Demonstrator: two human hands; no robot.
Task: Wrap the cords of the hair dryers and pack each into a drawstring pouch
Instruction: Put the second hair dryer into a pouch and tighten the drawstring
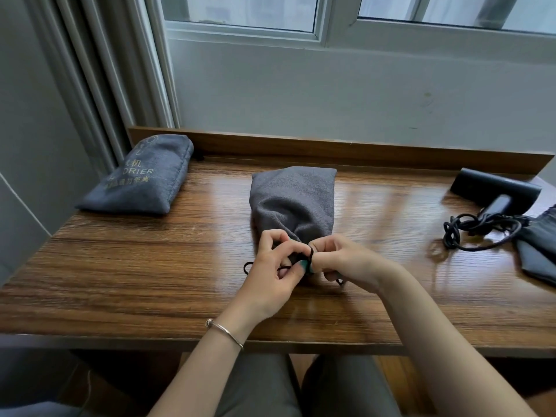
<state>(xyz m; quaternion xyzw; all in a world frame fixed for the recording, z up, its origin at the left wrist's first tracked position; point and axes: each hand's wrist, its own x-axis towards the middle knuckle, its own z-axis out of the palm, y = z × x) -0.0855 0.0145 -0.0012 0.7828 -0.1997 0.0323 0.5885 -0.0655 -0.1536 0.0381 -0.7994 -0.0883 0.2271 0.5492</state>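
Grey middle pouch (293,200) lay filled at centre of wooden table (150,266), mouth gathered toward person. Left hand (272,266) and right hand (337,260) touched at mouth, both pinching black drawstring (310,253). Step judged: cinching or knotting second pouch. Packed pouch (141,179) sat far left. Next likely: loose hair dryer (496,191), tangled cord (478,230), empty pouch (538,248) at right, cord needing wrapping first.

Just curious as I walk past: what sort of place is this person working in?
Probably a hotel room or its housekeeping area: a wooden desk under a window, grey pouches printed "drier", and a black hair dryer waiting unpacked.
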